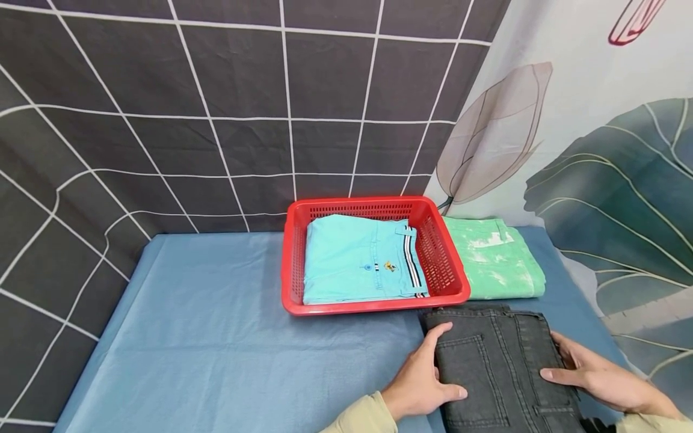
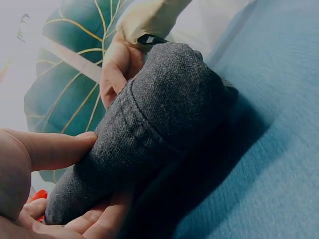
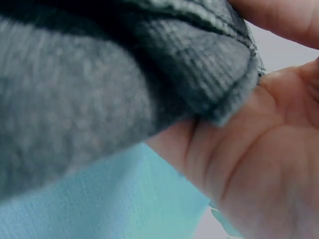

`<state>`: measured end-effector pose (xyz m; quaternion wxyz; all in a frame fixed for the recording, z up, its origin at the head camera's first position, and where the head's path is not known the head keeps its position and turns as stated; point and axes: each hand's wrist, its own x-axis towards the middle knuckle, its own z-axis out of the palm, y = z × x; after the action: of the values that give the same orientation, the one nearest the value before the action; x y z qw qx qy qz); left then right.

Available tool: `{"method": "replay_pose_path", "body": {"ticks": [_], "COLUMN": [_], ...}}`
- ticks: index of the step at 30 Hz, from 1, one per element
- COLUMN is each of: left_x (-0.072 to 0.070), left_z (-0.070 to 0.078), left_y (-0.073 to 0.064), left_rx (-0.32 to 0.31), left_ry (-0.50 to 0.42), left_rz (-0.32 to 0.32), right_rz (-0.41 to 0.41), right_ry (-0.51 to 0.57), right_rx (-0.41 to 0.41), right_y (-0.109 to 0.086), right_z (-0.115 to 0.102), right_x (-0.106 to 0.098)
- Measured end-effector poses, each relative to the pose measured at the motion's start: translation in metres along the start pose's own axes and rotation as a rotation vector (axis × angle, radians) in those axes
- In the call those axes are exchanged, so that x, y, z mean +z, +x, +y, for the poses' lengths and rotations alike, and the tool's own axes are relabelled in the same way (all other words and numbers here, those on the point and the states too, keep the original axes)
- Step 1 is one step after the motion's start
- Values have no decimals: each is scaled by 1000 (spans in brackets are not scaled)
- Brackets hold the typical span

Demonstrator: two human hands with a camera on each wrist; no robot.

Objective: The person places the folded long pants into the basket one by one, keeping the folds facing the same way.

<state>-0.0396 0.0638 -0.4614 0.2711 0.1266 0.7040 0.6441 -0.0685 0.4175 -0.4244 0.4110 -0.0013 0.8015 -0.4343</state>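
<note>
Folded dark grey jeans (image 1: 503,367) are held between both hands at the front right of the blue-covered table. My left hand (image 1: 422,379) grips their left edge, thumb on top and fingers beneath, as the left wrist view shows on the thick folded denim (image 2: 164,99). On the opposite edge my right hand (image 1: 606,373) holds the jeans with its thumb over the top. In the right wrist view the fingers pass under the denim layers (image 3: 199,59). The left wrist view shows a shadowed gap below the jeans.
A red plastic basket (image 1: 289,264) stands just behind the jeans, with folded light blue trousers (image 1: 346,258) inside. To its right lies a folded green and white garment (image 1: 498,258). Dark checked cloth (image 1: 233,78) hangs behind the blue table cover (image 1: 216,337).
</note>
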Motion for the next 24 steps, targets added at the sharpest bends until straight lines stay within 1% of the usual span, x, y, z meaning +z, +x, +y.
{"method": "replay_pose_path", "body": {"ticks": [5, 10, 13, 19, 24], "left_x": [-1, -1, -2, -3, -1], "left_z": [3, 6, 7, 9, 12], "left_y": [-3, -6, -6, -8, -11], "left_rx": [3, 20, 28, 48, 66], "left_ry": [-13, -23, -38, -56, -50], "left_rz": [-14, -20, -32, -48, -46], "right_rz": [-14, -6, 11, 22, 45], "right_ry": [33, 36, 47, 42, 23], "right_rx": [-2, 7, 42, 50, 87], "right_y": [-2, -4, -4, -7, -10], "right_z": [1, 1, 0, -4, -7], "right_x": [2, 2, 3, 6, 7]}}
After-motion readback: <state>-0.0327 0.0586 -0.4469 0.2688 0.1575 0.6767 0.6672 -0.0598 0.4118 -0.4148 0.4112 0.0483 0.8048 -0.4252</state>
